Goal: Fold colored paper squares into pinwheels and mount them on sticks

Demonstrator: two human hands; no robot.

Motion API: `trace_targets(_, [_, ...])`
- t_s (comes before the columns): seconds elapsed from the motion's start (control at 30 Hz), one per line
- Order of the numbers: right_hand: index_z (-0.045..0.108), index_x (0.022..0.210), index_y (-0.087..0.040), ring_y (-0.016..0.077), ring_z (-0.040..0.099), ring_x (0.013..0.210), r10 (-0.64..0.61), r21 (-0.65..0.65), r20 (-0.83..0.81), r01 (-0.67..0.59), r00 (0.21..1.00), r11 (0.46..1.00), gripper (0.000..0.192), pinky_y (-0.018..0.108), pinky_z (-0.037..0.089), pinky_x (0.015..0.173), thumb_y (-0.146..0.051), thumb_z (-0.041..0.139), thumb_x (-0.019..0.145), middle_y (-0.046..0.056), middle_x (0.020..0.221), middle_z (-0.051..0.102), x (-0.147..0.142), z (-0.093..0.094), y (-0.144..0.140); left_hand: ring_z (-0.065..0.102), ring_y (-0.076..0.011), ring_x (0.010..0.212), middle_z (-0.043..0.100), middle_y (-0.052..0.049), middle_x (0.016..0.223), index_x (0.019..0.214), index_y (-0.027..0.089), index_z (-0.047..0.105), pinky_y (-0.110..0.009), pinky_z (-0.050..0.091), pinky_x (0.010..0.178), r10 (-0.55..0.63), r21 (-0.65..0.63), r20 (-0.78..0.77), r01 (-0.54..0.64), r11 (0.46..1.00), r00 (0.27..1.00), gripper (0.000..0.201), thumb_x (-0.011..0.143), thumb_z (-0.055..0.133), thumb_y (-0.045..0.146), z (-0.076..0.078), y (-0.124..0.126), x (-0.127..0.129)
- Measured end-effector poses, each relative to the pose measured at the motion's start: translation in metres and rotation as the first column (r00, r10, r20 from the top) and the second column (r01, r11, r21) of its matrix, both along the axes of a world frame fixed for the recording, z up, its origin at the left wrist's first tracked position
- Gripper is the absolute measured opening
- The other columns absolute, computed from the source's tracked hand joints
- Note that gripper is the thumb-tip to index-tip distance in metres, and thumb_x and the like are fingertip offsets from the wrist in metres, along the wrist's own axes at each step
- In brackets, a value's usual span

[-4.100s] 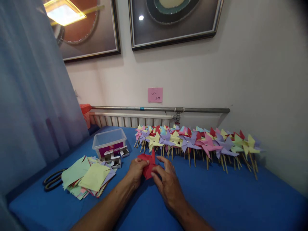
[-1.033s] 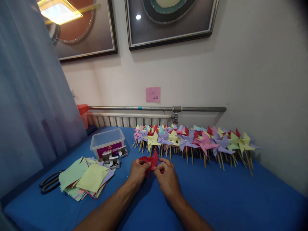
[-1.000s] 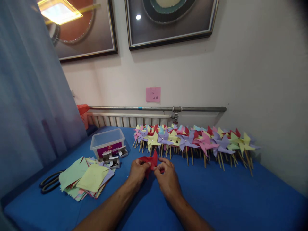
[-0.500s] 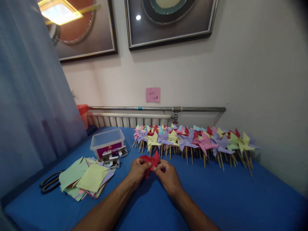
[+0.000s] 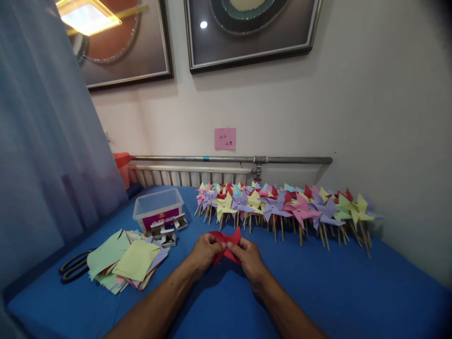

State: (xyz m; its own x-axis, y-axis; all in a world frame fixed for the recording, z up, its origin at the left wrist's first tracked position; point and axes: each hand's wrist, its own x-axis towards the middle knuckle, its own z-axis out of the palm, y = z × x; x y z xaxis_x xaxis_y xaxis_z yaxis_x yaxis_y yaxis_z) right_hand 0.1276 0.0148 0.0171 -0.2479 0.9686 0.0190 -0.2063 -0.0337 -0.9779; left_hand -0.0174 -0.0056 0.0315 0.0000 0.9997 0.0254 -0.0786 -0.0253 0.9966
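Note:
A red paper pinwheel (image 5: 231,238) with its points folded is held between my two hands above the blue cloth. My left hand (image 5: 205,252) is closed on its left side, thumb pressed near the middle. From the right, my right hand (image 5: 248,258) grips the same paper, its thumb meeting the left thumb at the centre. Whether a pin sits under the thumbs cannot be seen. Beyond the hands stand many finished pinwheels (image 5: 273,207) on wooden sticks, in yellow, purple, pink and red.
To the left lie a pile of coloured paper squares (image 5: 136,260) and black-handled scissors (image 5: 75,267). Small open boxes (image 5: 168,238) sit by a clear plastic tub (image 5: 157,205). A radiator (image 5: 187,178) and pipe run along the wall behind. A blue curtain (image 5: 52,141) hangs at left.
My right thumb has moved in to the paper's centre beside the left one. The red paper now spreads wider between both hands, with its right side in my right hand.

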Motion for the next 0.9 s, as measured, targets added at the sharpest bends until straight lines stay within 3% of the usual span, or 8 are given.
trace_targets(0.23, [0.074,0.081,-0.018,0.0192,0.063,0.063,-0.105,-0.019,-0.004,0.105,0.994,0.994,0.033,0.029,0.047,0.061,-0.047,0.078,0.064,0.003,0.069,0.073,-0.0059,-0.0086,0.0013,0.041,-0.0069,0.044,0.055,0.003,0.05,0.059,0.016,0.057,-0.022,0.026,0.047,0.042,-0.026,0.037,-0.041,0.999,0.998,0.033,0.051,0.084,0.035,0.0015,-0.0007,0.0036])
trace_targets(0.47, [0.074,0.08,-0.019,0.0211,0.066,0.068,-0.089,-0.019,-0.017,0.089,0.996,0.996,0.028,0.031,0.051,0.066,-0.044,0.076,0.067,0.003,0.072,0.074,-0.006,-0.0106,-0.0001,0.037,-0.0063,0.039,0.053,0.003,0.044,0.054,0.018,0.055,-0.023,0.021,0.044,0.069,-0.049,-0.039,-0.071,0.996,0.997,0.036,0.054,0.083,0.04,-0.0001,-0.0007,0.0047])
trace_targets(0.9, [0.075,0.08,-0.02,0.0198,0.064,0.064,-0.103,-0.035,-0.003,0.103,0.995,0.994,0.026,0.03,0.048,0.063,-0.042,0.076,0.068,0.002,0.072,0.075,-0.0054,-0.0113,0.0007,0.038,-0.0068,0.039,0.054,0.003,0.046,0.058,0.018,0.056,-0.023,0.022,0.044,0.086,-0.07,-0.028,-0.088,0.994,0.996,0.031,0.055,0.079,0.038,-0.0019,0.0009,0.004])
